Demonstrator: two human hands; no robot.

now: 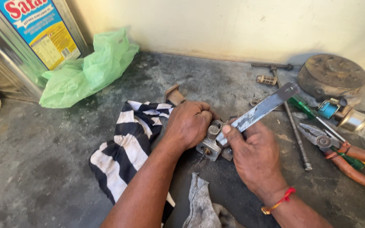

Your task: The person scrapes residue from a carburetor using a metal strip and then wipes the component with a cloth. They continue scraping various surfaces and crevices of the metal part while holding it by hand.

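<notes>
Here the left hand (189, 123) is closing in a fist around a small metal part (211, 143), pinning it down on the concrete floor (43, 169) just beside a black-and-white striped cloth (125, 147). The right hand (254, 154) is gripping a flat metal file (260, 110), its fingers (229, 131) wrapping the lower end while the blade is slanting up and to the right, its low end touching the part. A grey rag (201, 207) is lying between the forearms. Orange-handled pliers (343, 156), a long rod (294, 126) and a round rusty housing (332, 76) are lying to the right; a green plastic bag (89, 69) is sitting near a tin can (17, 38).
</notes>
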